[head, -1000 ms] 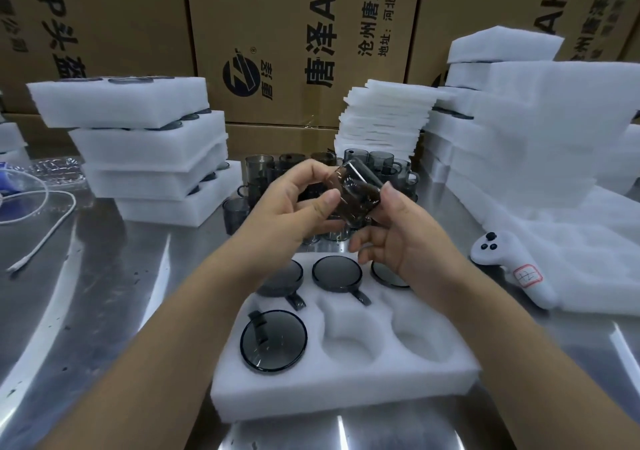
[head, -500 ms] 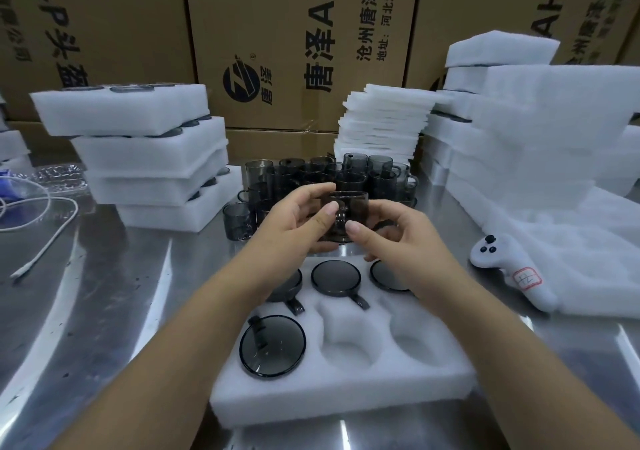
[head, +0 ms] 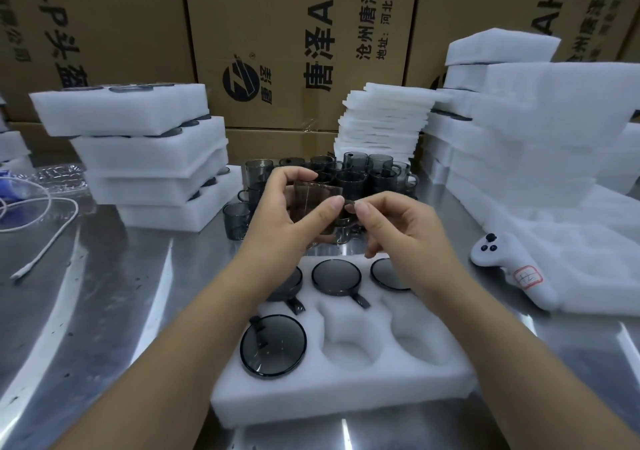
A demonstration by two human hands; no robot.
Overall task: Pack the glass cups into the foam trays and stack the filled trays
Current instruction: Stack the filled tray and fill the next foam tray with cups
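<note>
**Smoky cup held over a half-filled tray on a steel bench**

A brushed steel table [head: 104,293] streaked with glare fills the foreground, backed by a wall of printed cardboard boxes [head: 294,34]. The left hand [head: 280,214] wraps its fingers and thumb round a glass cup [head: 317,203], held in the air above the far edge of the foam tray [head: 346,390]. The right hand [head: 398,221] pinches the cup's handle side between thumb and forefinger. In the tray, 4 pockets hold cups and 2 near ones are bare. Loose cups [head: 367,172] cluster behind the hands. A stack of filled trays [head: 138,151] stands at left, thin foam sheets [head: 381,124] at centre, bulk foam [head: 536,131] at right, with a white controller [head: 509,269] beside it. A white cable [head: 45,241] trails at far left.
</note>
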